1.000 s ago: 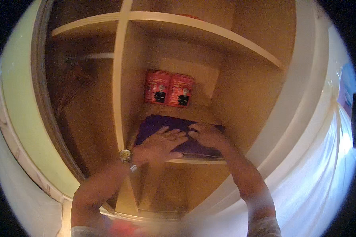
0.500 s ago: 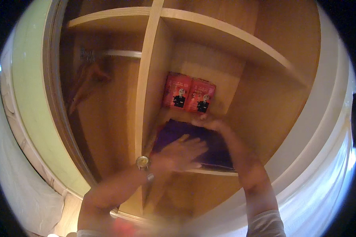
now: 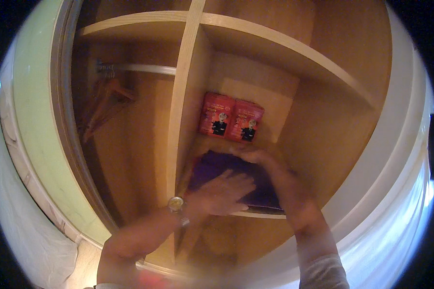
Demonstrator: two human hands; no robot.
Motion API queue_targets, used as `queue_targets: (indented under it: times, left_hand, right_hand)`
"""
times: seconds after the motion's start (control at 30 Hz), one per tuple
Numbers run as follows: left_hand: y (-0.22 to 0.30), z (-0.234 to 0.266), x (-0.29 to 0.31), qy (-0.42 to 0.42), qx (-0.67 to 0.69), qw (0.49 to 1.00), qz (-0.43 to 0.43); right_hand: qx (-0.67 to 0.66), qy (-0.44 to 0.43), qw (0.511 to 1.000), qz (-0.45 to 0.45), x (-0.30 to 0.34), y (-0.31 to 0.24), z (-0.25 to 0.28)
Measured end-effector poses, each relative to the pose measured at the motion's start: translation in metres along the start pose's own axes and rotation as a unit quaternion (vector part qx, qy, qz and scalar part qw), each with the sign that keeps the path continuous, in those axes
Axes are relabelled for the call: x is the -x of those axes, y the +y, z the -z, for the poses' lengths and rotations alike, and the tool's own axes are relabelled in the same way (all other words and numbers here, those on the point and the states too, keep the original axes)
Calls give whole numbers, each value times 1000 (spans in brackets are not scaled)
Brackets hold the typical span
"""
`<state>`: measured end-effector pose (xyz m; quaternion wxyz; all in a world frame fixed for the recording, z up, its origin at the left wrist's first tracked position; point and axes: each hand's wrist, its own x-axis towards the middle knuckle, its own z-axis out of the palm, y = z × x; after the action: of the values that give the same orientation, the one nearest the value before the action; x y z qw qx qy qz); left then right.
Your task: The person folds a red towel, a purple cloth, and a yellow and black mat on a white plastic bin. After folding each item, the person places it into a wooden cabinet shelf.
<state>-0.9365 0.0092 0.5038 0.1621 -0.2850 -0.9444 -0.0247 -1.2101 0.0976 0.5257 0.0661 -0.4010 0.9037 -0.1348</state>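
A dark purple folded cloth (image 3: 212, 166) lies flat on a wooden cupboard shelf. My left hand (image 3: 224, 192), with a round-faced watch (image 3: 175, 204) on its wrist, rests palm down on the cloth with the fingers spread. At the cloth's far edge is my right hand (image 3: 248, 155), its fingers reaching leftward along that edge; they look stretched out, though blurred. Behind the cloth, two red packets (image 3: 232, 118) with a dark-suited figure printed on each stand side by side against the back panel.
A wooden upright (image 3: 182, 120) divides the cupboard. Left of it, brown hangers (image 3: 106, 101) hang from a metal rail (image 3: 144, 68). A higher shelf edge (image 3: 275, 38) crosses above the packets. White curtain fabric (image 3: 390, 241) hangs at the right, and a red blurred thing (image 3: 152, 279) shows low down.
My right hand has drawn slightly nearer along the cloth's far edge, its fingers lower than before. My left hand stays on the cloth with little change. The whole view has shifted slightly.
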Motion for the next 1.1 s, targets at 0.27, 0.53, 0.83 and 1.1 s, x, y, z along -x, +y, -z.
queue_targets:
  times: [0.27,0.53,0.83,1.1]
  left_hand:
    - [4,6,-2,0,8,1000,-4]
    - [4,5,1,12,23,1000,-6]
    - [4,7,7,18,23,1000,-9]
    - [2,8,12,25,25,999,0]
  right_hand:
    - [-77,-36,994,64,-8,-23,5]
    - [-164,-128,976,58,-20,-13,7]
    - [-263,-37,964,4,2,-43,21]
    - [-232,-93,966,63,-9,-81,18]
